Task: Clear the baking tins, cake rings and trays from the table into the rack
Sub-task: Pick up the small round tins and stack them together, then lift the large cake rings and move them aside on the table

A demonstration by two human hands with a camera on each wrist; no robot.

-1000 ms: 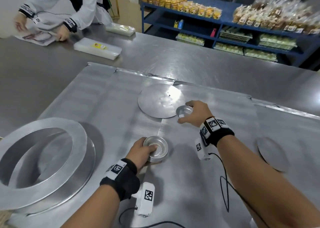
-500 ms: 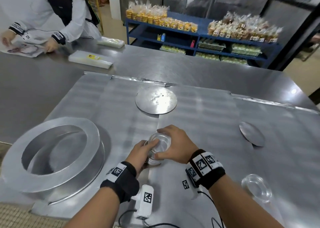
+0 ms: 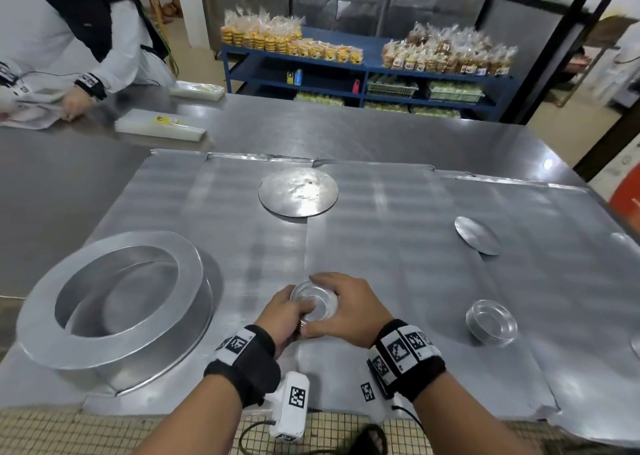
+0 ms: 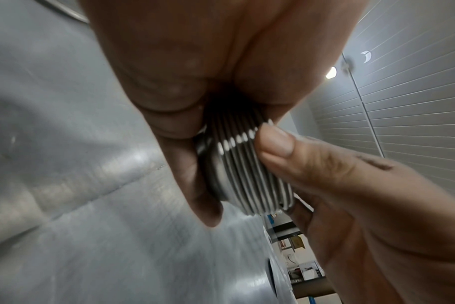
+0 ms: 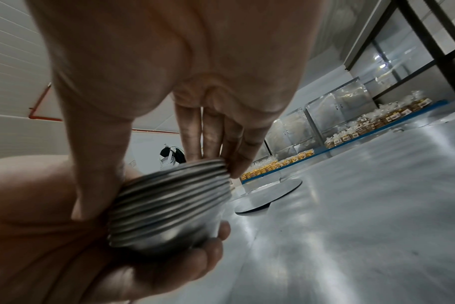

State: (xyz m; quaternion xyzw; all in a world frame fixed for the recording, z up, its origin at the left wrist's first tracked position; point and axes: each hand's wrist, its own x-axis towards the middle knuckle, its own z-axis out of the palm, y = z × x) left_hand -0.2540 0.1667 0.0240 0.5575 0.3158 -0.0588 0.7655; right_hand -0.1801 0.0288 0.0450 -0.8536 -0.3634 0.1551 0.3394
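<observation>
A stack of small round metal tins (image 3: pixel 315 304) is held between both hands just above the table near its front edge. My left hand (image 3: pixel 285 314) grips the stack (image 4: pixel 244 174) from the left and below. From the right, my right hand (image 3: pixel 346 311) curls thumb and fingers round the rims of the same stack (image 5: pixel 169 203). A second small stack of tins (image 3: pixel 491 322) sits on the table to the right. At the left stands a large cake ring (image 3: pixel 114 298) on a round base. Two flat round discs lie farther off: a big one (image 3: pixel 298 191) and a small one (image 3: pixel 477 235).
The steel table (image 3: pixel 381 246) is covered with foil sheets. Another person (image 3: pixel 79 35) works at the far left corner beside flat plastic packs (image 3: pixel 161 129). A blue shelf unit (image 3: pixel 363 73) of bagged baked goods stands beyond the table.
My right hand brought a single tin from beside the big disc back onto the stack at my left hand. Both hands now hold the stack together.
</observation>
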